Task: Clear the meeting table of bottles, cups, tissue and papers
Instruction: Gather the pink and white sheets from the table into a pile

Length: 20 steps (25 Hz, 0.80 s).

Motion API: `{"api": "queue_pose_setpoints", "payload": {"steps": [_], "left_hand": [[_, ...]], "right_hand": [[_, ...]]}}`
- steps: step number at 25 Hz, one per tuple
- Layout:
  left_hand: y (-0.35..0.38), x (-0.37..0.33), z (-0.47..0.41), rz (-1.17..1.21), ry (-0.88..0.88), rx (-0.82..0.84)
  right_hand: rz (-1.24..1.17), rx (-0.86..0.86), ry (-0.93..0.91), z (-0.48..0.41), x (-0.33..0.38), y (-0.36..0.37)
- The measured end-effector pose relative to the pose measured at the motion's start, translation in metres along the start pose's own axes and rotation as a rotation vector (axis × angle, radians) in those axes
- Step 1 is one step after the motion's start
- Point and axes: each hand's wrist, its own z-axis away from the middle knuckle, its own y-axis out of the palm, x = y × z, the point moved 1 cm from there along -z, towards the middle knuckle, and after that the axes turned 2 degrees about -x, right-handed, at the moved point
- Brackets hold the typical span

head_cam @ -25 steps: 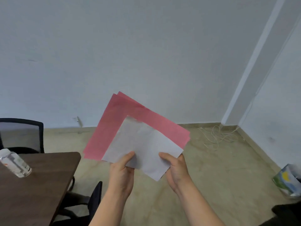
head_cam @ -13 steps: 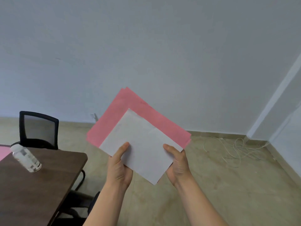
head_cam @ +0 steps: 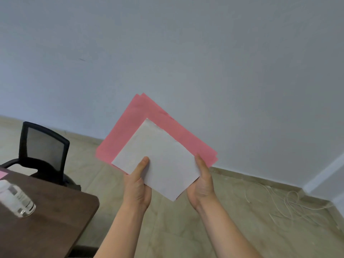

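Head view shows left hand [head_cam: 137, 185] and right hand [head_cam: 201, 183] both gripping papers [head_cam: 158, 151] in mid-air beside the table [head_cam: 55, 216], where a bottle [head_cam: 15, 199] lies near a chair [head_cam: 44, 153].

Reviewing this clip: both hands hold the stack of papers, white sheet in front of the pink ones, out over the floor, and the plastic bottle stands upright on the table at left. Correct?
Not quite. In the head view the plastic bottle lies on its side on the table, not upright. The rest holds: the left hand and right hand hold the white sheet in front of the pink ones, over the floor.
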Motion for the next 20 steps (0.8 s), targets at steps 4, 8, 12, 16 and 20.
{"api": "queue_pose_setpoints", "payload": {"steps": [4, 8, 12, 16, 20], "left_hand": [[-0.006, -0.012, -0.055, -0.046, 0.060, -0.035], [-0.008, -0.014, -0.089, -0.058, 0.070, -0.064], [-0.002, -0.009, -0.125, -0.104, 0.049, -0.113], [0.010, -0.002, -0.163, -0.115, 0.078, -0.154], [0.034, 0.011, -0.200, -0.078, 0.105, -0.218]], "right_hand": [[0.021, -0.095, 0.041, -0.048, -0.012, 0.029], [0.068, -0.174, 0.046, -0.090, -0.026, 0.043], [0.027, -0.127, 0.091, -0.131, -0.032, 0.047], [-0.039, -0.067, 0.165, -0.183, -0.037, 0.047], [-0.077, 0.077, 0.226, -0.239, -0.036, 0.056]]}}
